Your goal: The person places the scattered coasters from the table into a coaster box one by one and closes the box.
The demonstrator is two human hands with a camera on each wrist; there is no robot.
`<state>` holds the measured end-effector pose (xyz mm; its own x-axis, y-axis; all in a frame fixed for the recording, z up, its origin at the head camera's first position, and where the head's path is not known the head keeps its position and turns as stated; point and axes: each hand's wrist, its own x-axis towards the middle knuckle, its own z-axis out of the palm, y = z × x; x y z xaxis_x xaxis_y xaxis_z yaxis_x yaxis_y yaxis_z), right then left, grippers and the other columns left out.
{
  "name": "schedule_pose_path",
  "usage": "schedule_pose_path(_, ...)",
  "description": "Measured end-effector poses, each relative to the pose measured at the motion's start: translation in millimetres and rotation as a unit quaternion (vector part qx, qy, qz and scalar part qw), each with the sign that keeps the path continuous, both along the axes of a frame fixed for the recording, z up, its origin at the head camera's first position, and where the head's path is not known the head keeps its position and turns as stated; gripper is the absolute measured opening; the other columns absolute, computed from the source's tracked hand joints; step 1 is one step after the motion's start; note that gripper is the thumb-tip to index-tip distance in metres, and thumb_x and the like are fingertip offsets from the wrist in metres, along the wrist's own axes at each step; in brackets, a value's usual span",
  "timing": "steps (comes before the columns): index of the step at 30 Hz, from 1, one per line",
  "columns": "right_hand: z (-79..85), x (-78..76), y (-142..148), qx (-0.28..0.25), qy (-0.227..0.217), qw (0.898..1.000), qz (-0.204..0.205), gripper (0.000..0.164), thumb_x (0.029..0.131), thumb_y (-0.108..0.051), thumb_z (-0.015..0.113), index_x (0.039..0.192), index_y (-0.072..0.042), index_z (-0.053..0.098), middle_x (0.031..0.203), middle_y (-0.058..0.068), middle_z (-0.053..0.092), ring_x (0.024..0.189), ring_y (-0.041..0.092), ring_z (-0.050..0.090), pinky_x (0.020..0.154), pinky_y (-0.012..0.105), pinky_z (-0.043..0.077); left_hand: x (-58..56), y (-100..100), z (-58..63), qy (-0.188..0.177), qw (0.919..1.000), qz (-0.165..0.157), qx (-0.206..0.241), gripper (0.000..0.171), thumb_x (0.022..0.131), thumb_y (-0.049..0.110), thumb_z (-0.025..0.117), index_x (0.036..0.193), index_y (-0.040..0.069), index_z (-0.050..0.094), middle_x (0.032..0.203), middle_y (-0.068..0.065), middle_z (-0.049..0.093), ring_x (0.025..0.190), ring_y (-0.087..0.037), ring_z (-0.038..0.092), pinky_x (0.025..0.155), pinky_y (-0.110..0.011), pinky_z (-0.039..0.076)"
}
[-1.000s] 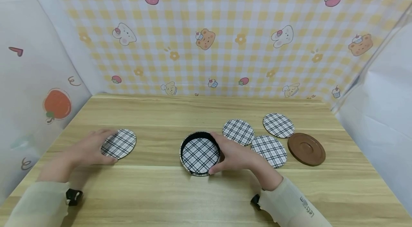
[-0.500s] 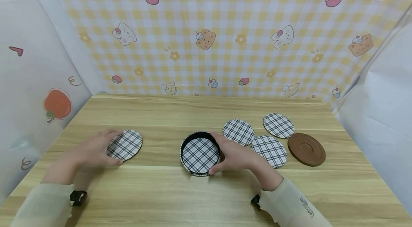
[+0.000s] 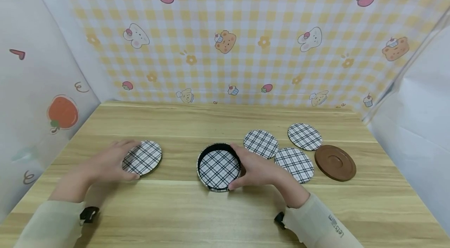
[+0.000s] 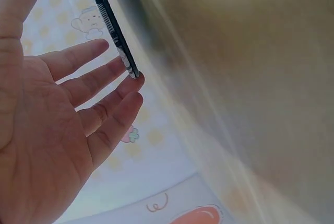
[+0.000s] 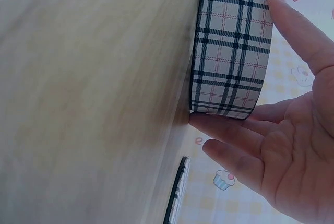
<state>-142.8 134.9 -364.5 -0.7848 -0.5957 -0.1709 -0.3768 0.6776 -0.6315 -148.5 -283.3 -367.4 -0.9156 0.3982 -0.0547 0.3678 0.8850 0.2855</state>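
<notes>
My left hand (image 3: 105, 163) holds a round plaid coaster (image 3: 145, 157) by its edges, thumb at the near side and fingers at the far side. In the left wrist view the coaster (image 4: 115, 28) shows edge-on, thin and dark-backed, with fingertips at its rim. To the right of it stands a round coaster holder (image 5: 232, 57), white with black and red plaid outside and black inside. My right hand (image 3: 258, 168) grips the holder's right side, thumb near and fingers far. A plaid coaster (image 3: 218, 170) lies face up inside; the right wrist view shows several edges at the holder's notch.
On the wooden table (image 3: 168, 216), right of the holder, lie a plaid coaster (image 3: 261, 144), a second coaster (image 3: 294, 165) and a third coaster (image 3: 304, 136). A brown round disc (image 3: 335, 163) with a raised ring lies beside them. A yellow checked cloth (image 3: 197, 45) hangs behind.
My left hand has moved right with the coaster, bringing it closer to the holder. My right hand and the holder have stayed in place.
</notes>
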Motion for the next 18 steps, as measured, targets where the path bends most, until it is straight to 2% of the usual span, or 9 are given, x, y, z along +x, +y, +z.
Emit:
schedule_pose_path(13,0.0,-0.5,0.2,-0.005,0.001,1.0,0.003,0.113,0.076,-0.036,0.085,0.158,-0.003,0.015,0.163,0.013,0.026,0.148,0.027,0.03,0.123,0.045,0.026,2.6,19.6,13.4,0.005,0.9997,-0.02,-0.008,0.102,0.067,0.043,0.086,0.147,-0.002,0.04,0.144,-0.027,0.046,0.129,-0.049,0.044,0.098,-0.067,0.045)
schedule_pose_path(18,0.2,0.0,0.3,0.001,-0.003,1.0,-0.002,0.114,0.076,-0.038,0.085,0.159,-0.004,0.015,0.164,0.012,0.025,0.149,0.027,0.028,0.123,0.045,0.025,5.3,28.7,20.0,0.019,0.9992,-0.036,-0.004,0.102,0.066,0.042,0.087,0.146,-0.002,0.041,0.144,-0.026,0.047,0.127,-0.047,0.047,0.097,-0.064,0.047)
